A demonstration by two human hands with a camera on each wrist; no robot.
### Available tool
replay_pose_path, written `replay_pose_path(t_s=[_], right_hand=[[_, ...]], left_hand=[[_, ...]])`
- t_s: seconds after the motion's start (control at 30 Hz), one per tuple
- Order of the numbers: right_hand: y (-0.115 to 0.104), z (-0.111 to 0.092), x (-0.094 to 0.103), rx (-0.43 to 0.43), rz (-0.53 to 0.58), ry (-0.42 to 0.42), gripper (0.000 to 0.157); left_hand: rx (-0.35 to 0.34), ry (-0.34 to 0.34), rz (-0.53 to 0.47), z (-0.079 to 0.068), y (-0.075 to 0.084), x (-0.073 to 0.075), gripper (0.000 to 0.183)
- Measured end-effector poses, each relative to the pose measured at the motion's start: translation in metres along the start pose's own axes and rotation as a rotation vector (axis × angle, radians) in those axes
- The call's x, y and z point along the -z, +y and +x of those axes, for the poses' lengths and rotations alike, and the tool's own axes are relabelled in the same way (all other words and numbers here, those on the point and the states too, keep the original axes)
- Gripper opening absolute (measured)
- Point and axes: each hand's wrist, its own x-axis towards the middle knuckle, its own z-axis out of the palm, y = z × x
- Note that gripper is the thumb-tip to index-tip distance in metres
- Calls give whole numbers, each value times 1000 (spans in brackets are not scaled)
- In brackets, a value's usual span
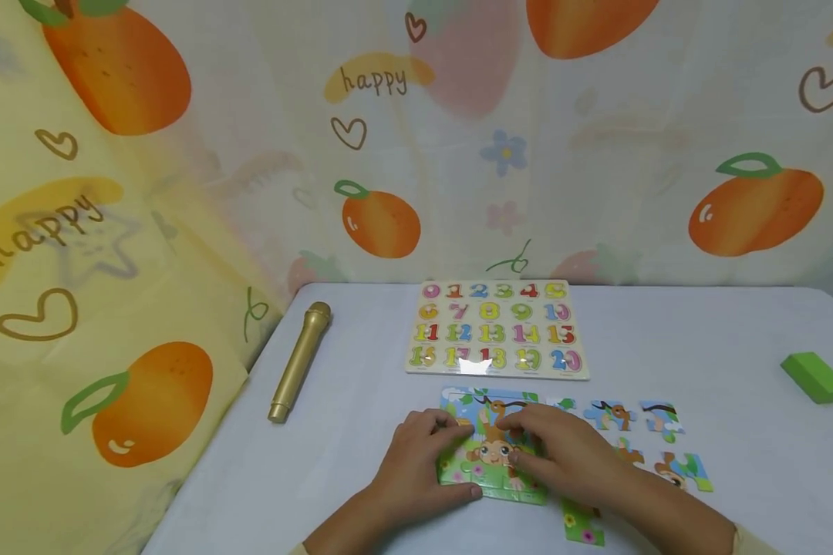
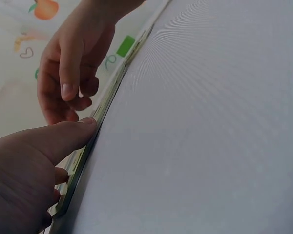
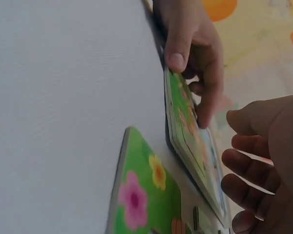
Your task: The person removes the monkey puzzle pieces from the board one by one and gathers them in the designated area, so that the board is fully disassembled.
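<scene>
A monkey jigsaw puzzle (image 1: pixel 494 455) in a shallow tray lies flat on the white table. My left hand (image 1: pixel 413 466) holds it at the left side, thumb along the front edge and fingers over the left part. Above the puzzle's right part is my right hand (image 1: pixel 576 459), its fingers loosely bent with nothing between them in the right wrist view. A loose piece with flowers (image 3: pixel 144 190) lies close to the tray's front right corner. More loose pieces, among them one with a branch (image 1: pixel 662 416) and one with part of a monkey face (image 1: pixel 687 470), lie to the right, partly hidden by my right arm.
Behind the puzzle lies a number board (image 1: pixel 493 331) with colourful digits. A gold toy microphone (image 1: pixel 300 362) is at the left, and a green block (image 1: pixel 815 376) sits near the right edge. A fruit-printed curtain (image 1: pixel 458 154) hangs along the table's back and left side.
</scene>
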Motion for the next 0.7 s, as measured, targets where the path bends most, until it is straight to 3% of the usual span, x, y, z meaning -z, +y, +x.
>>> replay_pose_path(t_s=[0.2, 0.53, 0.7], right_hand=[[-13, 14, -9, -39, -38, -74, 31], [-20, 21, -20, 55, -78, -109, 35], [-20, 20, -20, 60, -70, -121, 42]], left_hand=[[5, 9, -3, -1, -4, -2, 74], [-13, 46, -16, -2, -2, -3, 73], [-13, 40, -16, -1, 0, -3, 72]])
